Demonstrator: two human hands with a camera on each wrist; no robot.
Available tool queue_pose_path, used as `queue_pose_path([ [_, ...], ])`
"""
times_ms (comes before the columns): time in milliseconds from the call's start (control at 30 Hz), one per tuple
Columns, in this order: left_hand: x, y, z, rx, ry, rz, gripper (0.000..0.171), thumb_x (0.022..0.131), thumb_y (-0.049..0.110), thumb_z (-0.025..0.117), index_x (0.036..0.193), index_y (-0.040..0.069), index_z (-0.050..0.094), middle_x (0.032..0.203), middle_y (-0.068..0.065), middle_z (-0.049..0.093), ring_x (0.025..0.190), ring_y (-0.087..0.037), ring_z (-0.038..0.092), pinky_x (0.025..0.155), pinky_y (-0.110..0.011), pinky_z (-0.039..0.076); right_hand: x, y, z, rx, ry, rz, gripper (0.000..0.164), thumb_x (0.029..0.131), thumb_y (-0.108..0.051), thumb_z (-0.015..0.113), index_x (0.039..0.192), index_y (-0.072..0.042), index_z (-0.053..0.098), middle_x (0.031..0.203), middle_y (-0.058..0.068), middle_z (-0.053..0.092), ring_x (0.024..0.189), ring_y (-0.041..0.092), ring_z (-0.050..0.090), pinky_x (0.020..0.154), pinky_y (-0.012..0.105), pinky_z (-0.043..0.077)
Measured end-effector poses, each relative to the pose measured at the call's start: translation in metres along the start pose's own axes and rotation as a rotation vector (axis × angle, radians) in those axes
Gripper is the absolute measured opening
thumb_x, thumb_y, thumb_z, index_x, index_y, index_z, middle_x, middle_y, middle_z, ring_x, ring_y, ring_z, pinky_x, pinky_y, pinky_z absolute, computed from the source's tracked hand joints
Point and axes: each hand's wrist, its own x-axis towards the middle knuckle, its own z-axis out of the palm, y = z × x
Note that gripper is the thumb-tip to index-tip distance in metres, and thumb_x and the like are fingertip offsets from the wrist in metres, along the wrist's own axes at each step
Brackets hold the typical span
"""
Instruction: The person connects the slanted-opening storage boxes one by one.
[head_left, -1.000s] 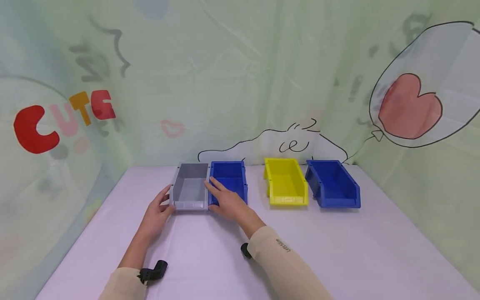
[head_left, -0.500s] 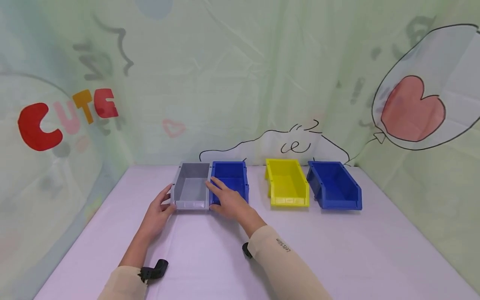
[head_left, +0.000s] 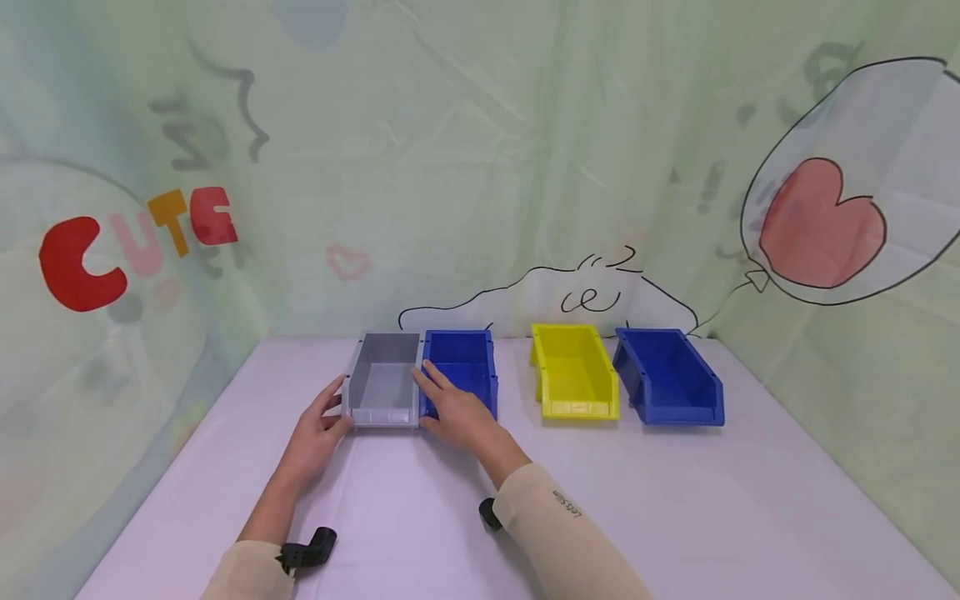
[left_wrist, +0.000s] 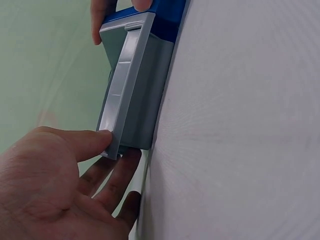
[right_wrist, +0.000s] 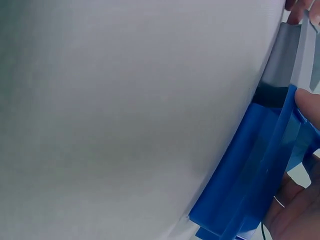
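Observation:
A grey plastic storage bin [head_left: 382, 383] stands side by side with a blue bin [head_left: 471, 371] on the table. My left hand [head_left: 309, 437] grips the grey bin's front left corner. Its thumb presses the front lip, and the other fingers lie against the left side wall, as the left wrist view shows. Over the near part of the blue bin reaches my right hand [head_left: 461, 414], fingertips on the rims where the two bins meet. In the right wrist view its thumb [right_wrist: 307, 106] holds the blue bin's front corner. Part of the blue bin's front is hidden behind that hand.
To the right stand a yellow bin [head_left: 576, 375] and another blue bin [head_left: 669, 379], the latter slightly angled. A pale cloth covers the table [head_left: 405, 533]. Printed curtains [head_left: 420, 167] hang behind it and at both sides, near the bins' back ends.
Both hands and all the bins keep their places. Only the head view has tilted slightly, so the scene sits a little lower in it.

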Motion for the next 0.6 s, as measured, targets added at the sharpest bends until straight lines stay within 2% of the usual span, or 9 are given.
queue_pose_path([
  [167, -0.0003, -0.001, -0.0005, 0.007, 0.005, 0.0, 0.071, 0.105, 0.004, 0.053, 0.166, 0.019, 0.022, 0.16, -0.028, 0.038, 0.133, -0.044, 0.057, 0.11, -0.052, 0.049, -0.0017, -0.0008, 0.0024, 0.019, 0.022, 0.007, 0.079, 0.102, -0.031, 0.067, 0.166, -0.031, 0.022, 0.175, -0.005, 0.013, 0.135, 0.034, 0.059, 0.112, 0.047, 0.049],
  [367, -0.0007, -0.0006, -0.0012, 0.013, 0.004, 0.006, 0.071, 0.105, 0.003, 0.053, 0.166, 0.018, 0.022, 0.16, -0.028, 0.038, 0.132, -0.045, 0.058, 0.111, -0.053, 0.049, -0.0011, -0.0018, 0.0031, 0.089, 0.033, 0.02, 0.074, 0.103, -0.03, 0.065, 0.166, -0.032, 0.025, 0.175, -0.006, 0.015, 0.149, 0.032, 0.044, 0.119, 0.049, 0.042],
  [600, -0.0013, -0.0012, -0.0004, 0.015, -0.007, 0.01, 0.071, 0.105, 0.003, 0.053, 0.167, 0.018, 0.021, 0.161, -0.029, 0.037, 0.133, -0.045, 0.057, 0.111, -0.053, 0.048, -0.0013, 0.0028, 0.0036, 0.108, 0.061, 0.031, 0.072, 0.103, -0.028, 0.065, 0.165, -0.031, 0.028, 0.175, -0.005, 0.015, 0.153, 0.033, 0.038, 0.12, 0.052, 0.04],
])
